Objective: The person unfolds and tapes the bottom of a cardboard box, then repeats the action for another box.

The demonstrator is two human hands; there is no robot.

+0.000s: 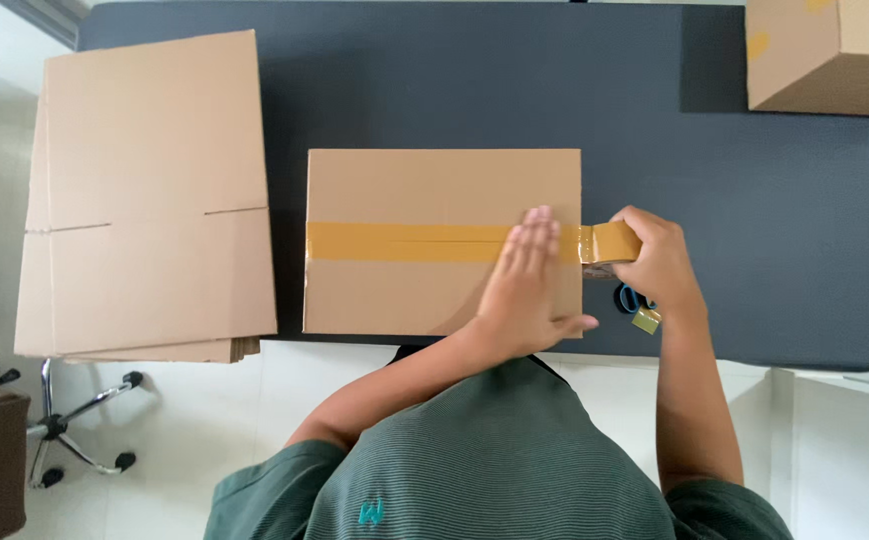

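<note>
Left hand: my fingers released, pressing flat on the box's tape strip.
Right hand: my fingers grasping the tape roll at the box's edge.

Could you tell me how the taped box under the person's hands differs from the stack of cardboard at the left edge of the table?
The taped box is assembled and closed, with a yellow-brown tape strip along its top seam; the cardboard stack lies folded flat and bears no tape. The left hand presses on the box, while the stack lies untouched. The box sits wholly on the dark table; the stack overhangs its edge. Both are plain brown cardboard.
</note>
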